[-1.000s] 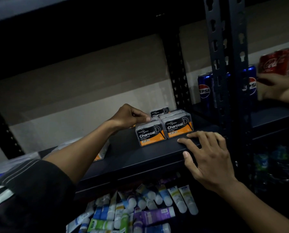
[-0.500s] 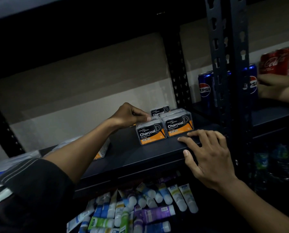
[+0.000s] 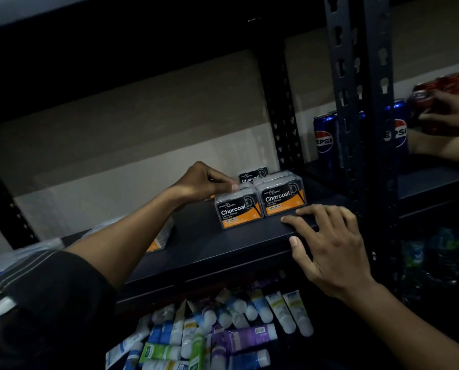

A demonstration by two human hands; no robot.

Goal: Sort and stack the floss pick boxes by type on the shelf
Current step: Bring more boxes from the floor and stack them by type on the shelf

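A black striped sleeve is filling the lower left, and its forearm is hiding part of some clear packets lying on the dark metal shelf. The left hand is curling its fingers onto the top rear corner of the left Charcoal box. This glossy clear case with a black and orange label is sitting near the shelf's front edge, touching the right Charcoal box. A third box is peeking out behind them. Below, soft tubes are lying jumbled. The right hand is resting open on the shelf lip with fingers spread, holding nothing. A perforated steel upright is partly blocking the Pepsi cans. At far right, another person's hand is now gripping a red can, having lain lower half a second ago. The boxes and both hands are staying put.
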